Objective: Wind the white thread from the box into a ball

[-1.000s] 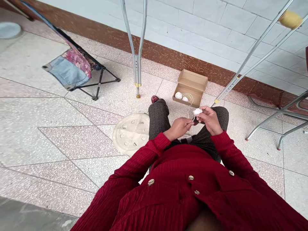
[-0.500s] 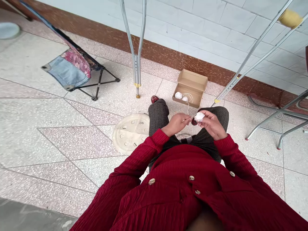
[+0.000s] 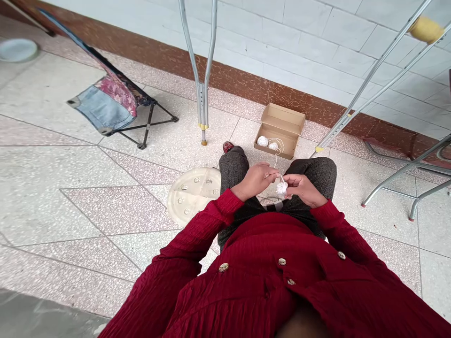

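Note:
I sit with both hands over my lap, in red sleeves. My right hand [image 3: 303, 189] is closed around a small white ball of yarn [image 3: 281, 188]. My left hand [image 3: 256, 179] pinches the white strand [image 3: 276, 164] close to the ball. That strand runs up to an open cardboard box [image 3: 283, 123] on the floor ahead, which holds two more white yarn balls [image 3: 262, 141]. My knees in dark trousers lie under the hands.
A round cream plastic lid [image 3: 192, 193] lies on the floor left of my knee. A crutch [image 3: 203, 70] leans on the tiled wall; another crutch [image 3: 373, 80] slants at right. A folding fabric stool [image 3: 109, 101] stands far left, metal chair legs [image 3: 398, 180] at right.
Both hands have dropped lower toward my lap. The yarn ball went from raised between the fingertips down to just above my knees, with the strand still held by my left hand.

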Demonstrator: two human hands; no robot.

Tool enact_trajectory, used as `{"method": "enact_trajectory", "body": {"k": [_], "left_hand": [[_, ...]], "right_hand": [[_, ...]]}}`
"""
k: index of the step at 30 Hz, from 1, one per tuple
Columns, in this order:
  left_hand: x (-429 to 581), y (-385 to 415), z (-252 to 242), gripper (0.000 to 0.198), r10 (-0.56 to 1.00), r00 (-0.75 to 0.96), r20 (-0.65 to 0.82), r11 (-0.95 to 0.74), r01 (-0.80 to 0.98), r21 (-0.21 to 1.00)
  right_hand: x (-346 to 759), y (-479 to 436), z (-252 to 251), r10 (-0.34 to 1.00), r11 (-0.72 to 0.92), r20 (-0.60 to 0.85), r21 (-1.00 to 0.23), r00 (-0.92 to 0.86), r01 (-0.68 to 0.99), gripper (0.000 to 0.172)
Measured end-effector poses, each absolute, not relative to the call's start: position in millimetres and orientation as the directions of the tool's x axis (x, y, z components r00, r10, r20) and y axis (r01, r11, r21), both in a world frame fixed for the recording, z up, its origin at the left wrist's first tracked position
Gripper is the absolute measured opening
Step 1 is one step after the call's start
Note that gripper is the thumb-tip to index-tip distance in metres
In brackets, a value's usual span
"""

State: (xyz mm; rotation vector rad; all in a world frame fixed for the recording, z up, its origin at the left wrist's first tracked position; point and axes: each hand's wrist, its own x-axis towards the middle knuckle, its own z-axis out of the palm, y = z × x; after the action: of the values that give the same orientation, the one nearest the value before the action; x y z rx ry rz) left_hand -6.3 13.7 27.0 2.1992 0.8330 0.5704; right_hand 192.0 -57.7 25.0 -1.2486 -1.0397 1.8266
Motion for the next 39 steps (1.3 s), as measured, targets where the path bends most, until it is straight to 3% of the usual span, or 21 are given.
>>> {"method": "enact_trajectory", "body": {"k": [3,6,8,11,15,18,20,23,26,28,31,34,39], "left_hand": [[0.1,10.9,21.7,0.042,0.742,0.666,0.082,-0.41,0.354,0.84],[8.1,-2.2,15.7,0.041,0.749,0.662,-0.007,-0.309,0.36,0.88],[10.7,-12.4,14.4,0.041,0.728,0.684,-0.047,-0.306,0.386,0.87],[8.9,-21.4,17.1,0.039,0.707,0.707,-0.012,-0.437,0.45,0.779],[-2.6,-11.7,23.5,0.031,0.694,0.711,0.112,-0.608,0.495,0.62],[-10.7,3.3,26.1,0.031,0.7,0.692,0.177,-0.633,0.486,0.602],[-11.4,9.2,26.1,0.034,0.695,0.697,0.178,-0.613,0.445,0.653],[-4.7,6.1,21.9,0.039,0.72,0.684,0.12,-0.509,0.402,0.761],[5.3,-8.5,14.4,0.041,0.721,0.692,0.028,-0.42,0.404,0.812],[9.7,-18.9,10.9,0.04,0.681,0.732,0.007,-0.45,0.411,0.793],[8.8,-24.9,12.3,0.035,0.643,0.765,0.05,-0.56,0.424,0.712],[0.4,-15.3,19.3,0.031,0.659,0.741,0.13,-0.614,0.431,0.661],[-8.8,4.5,23.7,0.031,0.694,0.704,0.151,-0.585,0.429,0.688]], "right_hand": [[196.0,-51.4,51.2,0.91,-0.406,-0.364,-0.88,-0.197,-0.247,0.028],[204.2,-31.2,56.4,0.935,-0.333,-0.355,-0.896,0.024,-0.293,0.025],[208.7,-16.3,46.2,0.934,-0.27,-0.314,-0.934,0.173,-0.235,0.026],[209.6,-4.1,18.4,0.936,-0.198,-0.19,-0.98,0.297,0.0,0.028],[199.6,-17.3,-9.6,0.979,-0.19,-0.166,-0.952,0.118,0.24,0.02],[190.1,-38.0,-3.5,0.946,-0.278,-0.296,-0.95,-0.132,0.139,0.021],[186.4,-48.9,12.5,0.905,-0.349,-0.343,-0.937,-0.253,0.022,0.023],[186.6,-54.2,39.9,0.921,-0.344,-0.311,-0.932,-0.234,-0.114,0.023],[193.2,-44.3,53.2,0.963,-0.267,-0.26,-0.954,-0.071,-0.139,0.024],[199.6,-32.4,49.1,0.973,-0.207,-0.215,-0.974,0.09,-0.088,0.024],[207.2,-18.8,28.9,0.963,-0.126,-0.09,-0.983,0.253,0.133,0.022],[206.2,-23.1,8.2,0.986,-0.143,-0.108,-0.943,0.129,0.299,0.018],[193.3,-51.5,14.3,0.886,-0.385,-0.383,-0.922,-0.262,0.045,0.025]]}}
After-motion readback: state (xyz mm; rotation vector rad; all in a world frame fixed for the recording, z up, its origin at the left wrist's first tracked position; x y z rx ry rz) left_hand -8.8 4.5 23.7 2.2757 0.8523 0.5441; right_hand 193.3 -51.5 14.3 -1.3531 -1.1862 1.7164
